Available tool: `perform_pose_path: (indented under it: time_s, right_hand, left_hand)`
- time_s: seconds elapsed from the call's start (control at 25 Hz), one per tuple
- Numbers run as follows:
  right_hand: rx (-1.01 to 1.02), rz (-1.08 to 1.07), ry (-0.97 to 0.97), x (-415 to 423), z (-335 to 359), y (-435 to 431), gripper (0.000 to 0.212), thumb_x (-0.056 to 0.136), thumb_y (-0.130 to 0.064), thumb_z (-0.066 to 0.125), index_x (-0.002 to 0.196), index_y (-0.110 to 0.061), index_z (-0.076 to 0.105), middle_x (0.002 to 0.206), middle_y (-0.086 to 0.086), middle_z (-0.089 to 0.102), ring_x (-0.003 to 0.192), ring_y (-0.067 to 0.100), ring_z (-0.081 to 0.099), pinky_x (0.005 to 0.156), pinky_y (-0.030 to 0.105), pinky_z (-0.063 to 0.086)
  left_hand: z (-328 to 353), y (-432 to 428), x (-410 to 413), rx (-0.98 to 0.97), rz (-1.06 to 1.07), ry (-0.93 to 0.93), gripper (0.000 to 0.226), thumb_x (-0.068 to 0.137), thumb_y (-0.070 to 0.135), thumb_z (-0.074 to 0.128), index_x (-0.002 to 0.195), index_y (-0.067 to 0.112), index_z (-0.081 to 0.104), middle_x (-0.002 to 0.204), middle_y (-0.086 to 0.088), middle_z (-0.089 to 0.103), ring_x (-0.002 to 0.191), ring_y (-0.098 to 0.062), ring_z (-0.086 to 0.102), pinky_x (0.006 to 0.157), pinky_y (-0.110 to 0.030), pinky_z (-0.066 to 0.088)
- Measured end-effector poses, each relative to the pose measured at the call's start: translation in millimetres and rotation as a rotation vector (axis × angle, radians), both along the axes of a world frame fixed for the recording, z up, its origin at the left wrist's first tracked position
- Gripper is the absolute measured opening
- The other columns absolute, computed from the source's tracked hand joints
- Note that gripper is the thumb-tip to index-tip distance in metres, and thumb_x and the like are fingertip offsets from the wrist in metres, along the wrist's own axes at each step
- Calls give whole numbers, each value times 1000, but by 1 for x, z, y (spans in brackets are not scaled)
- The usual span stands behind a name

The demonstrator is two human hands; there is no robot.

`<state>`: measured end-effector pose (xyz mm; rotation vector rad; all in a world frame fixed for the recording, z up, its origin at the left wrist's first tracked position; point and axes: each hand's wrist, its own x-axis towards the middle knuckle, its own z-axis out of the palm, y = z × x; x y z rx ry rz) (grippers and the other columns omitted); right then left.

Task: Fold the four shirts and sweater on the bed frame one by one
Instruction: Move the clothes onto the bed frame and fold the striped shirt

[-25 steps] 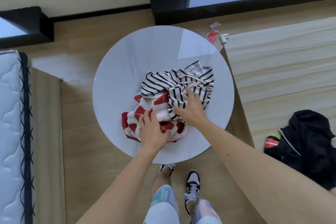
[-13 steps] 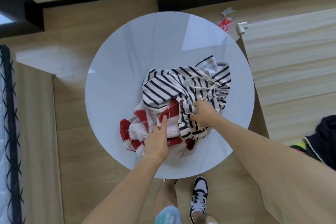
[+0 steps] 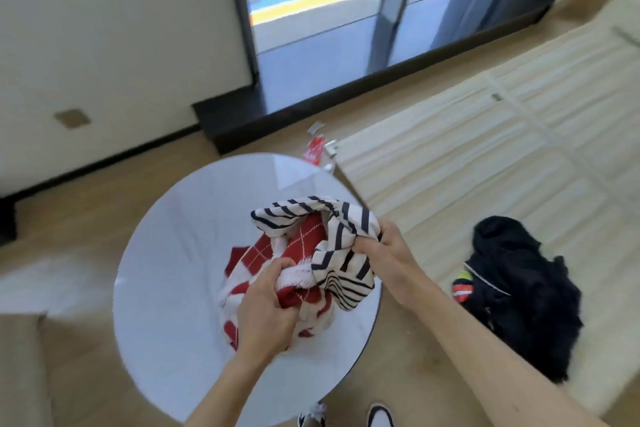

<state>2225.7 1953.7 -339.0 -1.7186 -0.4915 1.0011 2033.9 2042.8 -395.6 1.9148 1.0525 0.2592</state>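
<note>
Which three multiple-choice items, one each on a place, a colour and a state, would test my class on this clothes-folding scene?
1. Where is the black garment? A floor. B sill. C bed frame.
2. What colour are the shirt's stripes? A dark on white. B red on white. C green on yellow.
3. What are the hands doing? A both lie flat. B left hand grips the sweater, right hand grips the shirt. C both hang empty.
Key: C, it lies on the slats; A, dark bands cross white cloth; B, fingers curl into each garment.
</note>
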Motion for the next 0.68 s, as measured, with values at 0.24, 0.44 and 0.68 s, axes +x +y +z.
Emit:
perform_pose_path:
  time_s: [0.24,0.44,0.68]
  right_hand:
    - [169,-263,-161,37,146,-135,16,87,7,57,89,-2,71,83,10,76,82,18,73,71,33,59]
    - [216,-539,-299,80,237,-271,21,85,11,53,78,-6,62,67,-1,69,64,12,69,57,24,54]
    - [141,-558,-478,120,309,-396,31,85,8,50,70,-18,58,68,-5,61,67,12,62,64,24,51]
  left_hand:
    - [110,-89,75,62,-261,-191,42,80,11,75,107,38,59,93,23,69,85,2,66,67,-13,49]
    - [173,-165,160,117,-437,-244,37,83,12,73,110,33,59,96,14,69,90,-7,65,80,-39,57]
    - [239,-294,272,182,-519,-259,34,87,12,72,116,25,60,106,3,67,101,-19,65,88,-39,56]
